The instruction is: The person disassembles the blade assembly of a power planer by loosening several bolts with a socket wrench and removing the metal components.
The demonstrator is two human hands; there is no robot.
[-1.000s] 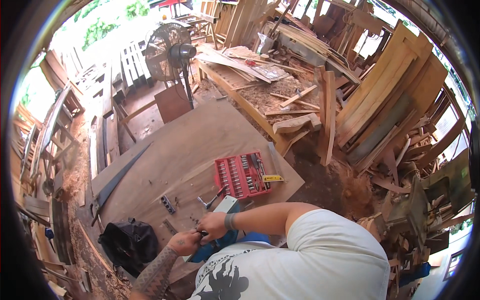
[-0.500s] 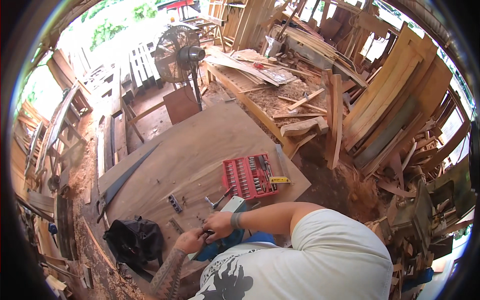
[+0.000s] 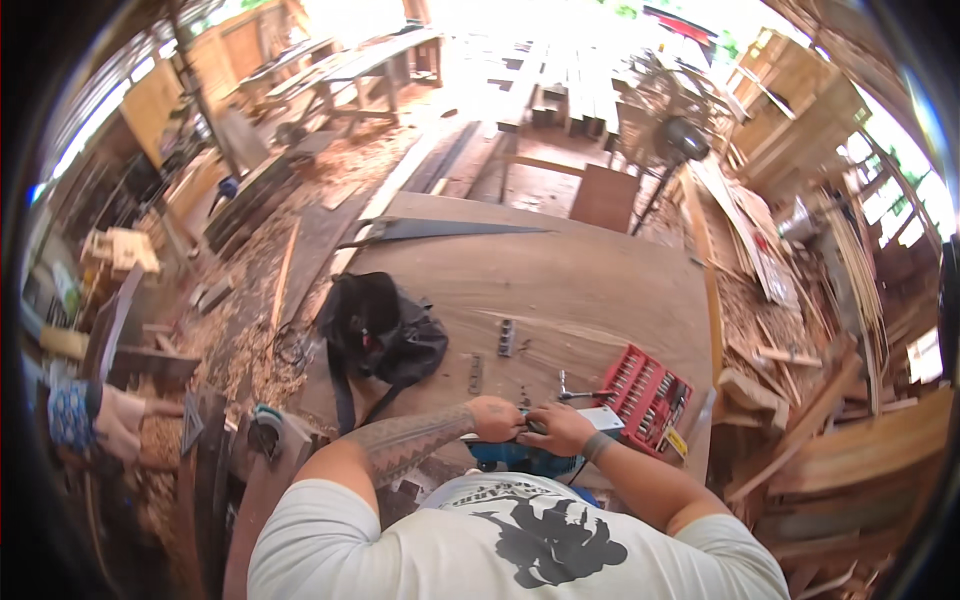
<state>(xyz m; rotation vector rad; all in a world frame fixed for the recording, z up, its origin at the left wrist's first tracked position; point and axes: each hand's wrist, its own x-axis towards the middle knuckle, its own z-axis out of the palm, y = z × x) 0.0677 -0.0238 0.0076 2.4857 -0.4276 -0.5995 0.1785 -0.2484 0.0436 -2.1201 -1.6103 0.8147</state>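
My left hand (image 3: 497, 418) and my right hand (image 3: 560, 429) meet over a blue power tool (image 3: 530, 459) with flat pale metal plates, which looks like a hand planer. Both hands have curled fingers, pinched around a small dark piece between them that I cannot make out. The tool rests at the near edge of a wooden board table (image 3: 600, 270). Right of my right hand lies an open red socket set case (image 3: 648, 398), with a ratchet (image 3: 580, 394) beside it. Beyond my left hand are a socket strip (image 3: 506, 338) and a dark flat strip (image 3: 475, 373).
A black bag (image 3: 385, 335) slumps on the table's left, with a handsaw (image 3: 455, 229) behind it. A square with a yellow handle (image 3: 676, 443) lies by the case. A standing fan (image 3: 683, 140) is beyond the table. Another person (image 3: 115, 415) is at far left among timber and shavings.
My view has swung to the left, so table and tools appear turned and farther right. Both hands stay together over the blue tool; a person has come into view at left.
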